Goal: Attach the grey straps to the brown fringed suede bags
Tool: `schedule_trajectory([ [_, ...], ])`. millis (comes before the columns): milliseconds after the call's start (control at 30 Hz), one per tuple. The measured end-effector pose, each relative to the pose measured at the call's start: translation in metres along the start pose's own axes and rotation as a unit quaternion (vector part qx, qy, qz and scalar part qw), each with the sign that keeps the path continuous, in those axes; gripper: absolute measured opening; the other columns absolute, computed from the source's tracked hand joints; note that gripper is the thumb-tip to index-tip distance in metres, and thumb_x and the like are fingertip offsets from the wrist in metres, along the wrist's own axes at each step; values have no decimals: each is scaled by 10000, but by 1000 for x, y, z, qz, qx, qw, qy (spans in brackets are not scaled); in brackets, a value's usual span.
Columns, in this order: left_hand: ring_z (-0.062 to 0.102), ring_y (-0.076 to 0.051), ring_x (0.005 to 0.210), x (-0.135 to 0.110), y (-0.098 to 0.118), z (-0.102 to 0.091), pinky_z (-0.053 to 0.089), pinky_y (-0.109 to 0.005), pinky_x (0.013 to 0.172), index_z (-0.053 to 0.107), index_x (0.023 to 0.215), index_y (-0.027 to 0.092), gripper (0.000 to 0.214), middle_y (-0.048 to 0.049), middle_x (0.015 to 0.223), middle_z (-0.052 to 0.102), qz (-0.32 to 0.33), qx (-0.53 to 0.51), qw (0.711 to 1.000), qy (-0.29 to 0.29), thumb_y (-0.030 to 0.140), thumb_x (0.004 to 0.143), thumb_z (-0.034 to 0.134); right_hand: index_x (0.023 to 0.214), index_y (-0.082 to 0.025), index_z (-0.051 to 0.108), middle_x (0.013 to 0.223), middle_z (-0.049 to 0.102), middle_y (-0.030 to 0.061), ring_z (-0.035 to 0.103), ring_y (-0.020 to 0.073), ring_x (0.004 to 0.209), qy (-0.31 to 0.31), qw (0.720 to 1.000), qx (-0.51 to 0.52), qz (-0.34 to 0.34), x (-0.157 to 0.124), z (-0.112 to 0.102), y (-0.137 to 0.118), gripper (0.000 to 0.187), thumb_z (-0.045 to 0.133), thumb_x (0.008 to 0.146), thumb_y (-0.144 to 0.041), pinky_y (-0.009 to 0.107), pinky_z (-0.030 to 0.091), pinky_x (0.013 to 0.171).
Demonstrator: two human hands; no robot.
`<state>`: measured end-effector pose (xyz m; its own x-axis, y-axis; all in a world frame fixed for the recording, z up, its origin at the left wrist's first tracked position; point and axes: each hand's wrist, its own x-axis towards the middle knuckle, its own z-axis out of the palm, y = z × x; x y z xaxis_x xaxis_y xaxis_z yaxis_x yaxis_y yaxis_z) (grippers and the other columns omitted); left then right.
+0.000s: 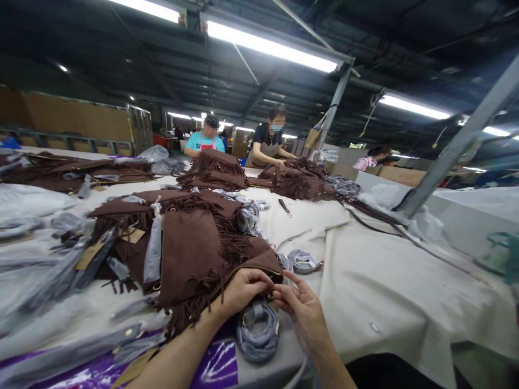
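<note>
A brown suede fringed bag (194, 259) lies in front of me on the cloth-covered table (385, 281). My left hand (243, 289) is closed on the bag's top edge near its zipper. My right hand (302, 305) pinches at the same edge, fingers curled; what it holds is too small to make out. A coiled strap wrapped in grey plastic (257, 332) lies just below both hands.
More brown fringed bags (214, 170) are piled across the table, with wrapped straps (304, 262) and plastic sleeves (57, 281) among them. Two people (270, 143) work at the far side. A slanted metal post (458, 143) rises at the right.
</note>
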<state>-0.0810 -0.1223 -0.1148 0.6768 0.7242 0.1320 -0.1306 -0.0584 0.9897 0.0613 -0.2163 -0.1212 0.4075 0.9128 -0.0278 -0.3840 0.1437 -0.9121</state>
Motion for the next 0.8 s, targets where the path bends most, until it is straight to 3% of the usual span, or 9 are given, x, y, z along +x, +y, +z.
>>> schedule_trajectory([
  [133, 537, -111, 608, 0, -1, 2, 427, -238, 635, 678, 797, 128, 206, 0, 671, 646, -19, -68, 998, 2, 284, 668, 712, 973, -219, 649, 804, 767, 11, 713, 143, 692, -35, 997, 68, 23, -1, 0, 5, 483, 927, 590, -317, 209, 574, 624],
  [267, 550, -112, 665, 1, -3, 2, 431, -232, 679, 673, 818, 131, 208, -7, 740, 660, -4, -47, 999, 6, 280, 681, 722, 874, -191, 696, 805, 764, 32, 719, 174, 742, -63, 998, 28, 6, -2, 1, 15, 341, 902, 633, -317, 262, 580, 689],
  [367, 553, -112, 646, 2, -4, 2, 426, -231, 659, 665, 986, 129, 299, -8, 734, 664, 10, -37, 999, 8, 273, 725, 684, 906, -208, 736, 889, 769, 38, 710, 196, 862, -58, 998, 0, -31, -3, 2, 20, 338, 899, 629, -313, 286, 566, 787],
  [433, 562, -120, 626, 2, -5, 2, 427, -238, 641, 645, 1029, 126, 329, -8, 698, 664, 4, -41, 999, 1, 273, 735, 665, 865, -208, 755, 848, 765, 31, 697, 190, 815, -43, 997, -36, -58, -2, 1, 23, 292, 888, 638, -334, 281, 564, 761],
  [600, 514, -113, 593, 0, -5, 2, 404, -232, 602, 658, 773, 129, 152, -2, 658, 629, -8, -12, 1000, -9, 268, 714, 640, 781, -213, 757, 721, 723, -4, 659, 169, 682, 36, 992, -73, -100, 0, -1, 28, 269, 881, 624, -393, 274, 571, 653],
  [800, 504, -126, 653, -2, 1, 5, 391, -228, 624, 677, 733, 131, 151, -3, 687, 619, 19, 59, 998, -10, 264, 743, 606, 773, -207, 738, 724, 706, -5, 662, 162, 654, 29, 993, -75, -86, 3, -3, 32, 290, 855, 656, -445, 266, 591, 614],
])
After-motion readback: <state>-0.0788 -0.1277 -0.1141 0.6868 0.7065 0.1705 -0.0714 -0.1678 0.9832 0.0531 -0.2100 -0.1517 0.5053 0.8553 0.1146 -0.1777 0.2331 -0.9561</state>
